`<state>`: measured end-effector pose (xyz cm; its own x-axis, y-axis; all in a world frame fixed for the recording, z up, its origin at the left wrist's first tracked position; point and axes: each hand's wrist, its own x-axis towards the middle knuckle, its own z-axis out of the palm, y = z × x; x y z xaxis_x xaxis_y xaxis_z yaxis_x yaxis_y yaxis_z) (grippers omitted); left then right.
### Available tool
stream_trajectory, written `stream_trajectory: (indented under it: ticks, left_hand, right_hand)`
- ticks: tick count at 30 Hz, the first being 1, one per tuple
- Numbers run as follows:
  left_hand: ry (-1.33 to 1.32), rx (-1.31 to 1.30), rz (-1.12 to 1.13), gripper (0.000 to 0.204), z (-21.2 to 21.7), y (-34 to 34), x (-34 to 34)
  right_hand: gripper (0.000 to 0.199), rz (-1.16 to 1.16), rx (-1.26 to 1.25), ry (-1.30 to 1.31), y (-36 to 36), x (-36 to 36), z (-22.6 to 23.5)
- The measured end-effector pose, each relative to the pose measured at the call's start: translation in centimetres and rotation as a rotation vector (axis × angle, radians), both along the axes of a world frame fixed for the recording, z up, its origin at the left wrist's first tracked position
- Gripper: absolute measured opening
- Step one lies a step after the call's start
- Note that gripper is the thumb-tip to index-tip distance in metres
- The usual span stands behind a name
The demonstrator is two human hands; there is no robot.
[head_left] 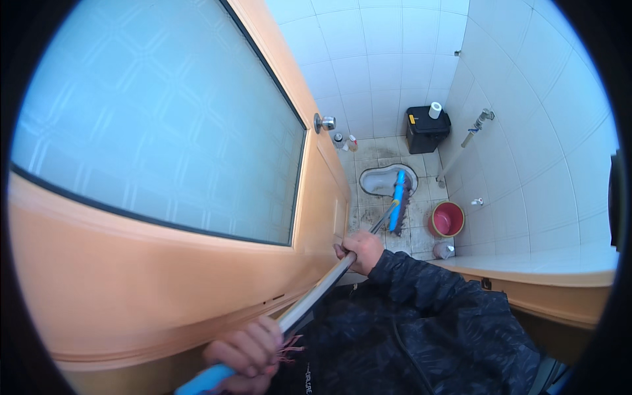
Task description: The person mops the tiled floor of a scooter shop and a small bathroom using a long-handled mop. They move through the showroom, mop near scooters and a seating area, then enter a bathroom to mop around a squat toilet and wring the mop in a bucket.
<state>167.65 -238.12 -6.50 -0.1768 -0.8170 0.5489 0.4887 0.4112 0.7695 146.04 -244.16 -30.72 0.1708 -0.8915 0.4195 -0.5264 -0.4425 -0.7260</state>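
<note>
A long-handled brush (399, 201), blue head on a silver pole, reaches to the far floor beside the squat toilet (380, 179). The right hand (360, 247) grips mid-pole; the left hand (245, 352) clasps the near blue grip. Two small bottles (343, 141), seemingly cleaners, stand far left by the door (197, 263).

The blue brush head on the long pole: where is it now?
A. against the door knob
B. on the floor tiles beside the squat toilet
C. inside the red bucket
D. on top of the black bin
B: the blue brush head rests on the tiles at the right rim of the squat toilet, away from the red bucket and black bin.
</note>
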Motion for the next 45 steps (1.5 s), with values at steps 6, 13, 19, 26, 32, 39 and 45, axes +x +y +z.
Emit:
stream_trajectory:
  ticks: [6, 13, 19, 26, 32, 39, 45]
  left_hand:
    - [-0.176, 0.021, -0.107, 0.027, -7.9, -7.3, -5.1]
    - [-0.615, -0.016, 0.031, 0.031, -15.4, -21.9, -12.5]
    - [-1.573, -0.051, 0.473, 0.044, -19.2, -29.4, -13.4]
    - [-1.765, 0.018, 0.755, 0.045, -21.3, -29.5, -12.8]
    - [-1.754, 0.049, 0.858, 0.04, -22.3, -29.1, -13.6]
    - [-1.709, 0.044, 0.853, 0.044, -22.9, -30.0, -12.7]
    - [-1.506, -0.139, 0.808, 0.049, -23.7, -31.3, -12.5]
  right_hand:
    - [0.03, 0.268, 0.31, 0.071, -6.3, -0.9, -10.6]
    - [0.043, 0.661, 0.661, -0.13, -21.2, -10.3, -25.5]
    - [0.041, -0.09, 1.164, 0.238, -37.1, -25.4, -46.4]
    - [0.039, -0.271, 1.14, 0.256, -45.8, -34.9, -61.5]
    - [0.044, -0.407, 1.002, 0.214, -58.2, -31.1, -69.9]
    - [0.039, -0.148, 1.126, 0.153, -41.5, -23.4, -67.1]
    - [0.074, -0.112, 2.328, -0.803, -21.6, -9.9, -54.6]
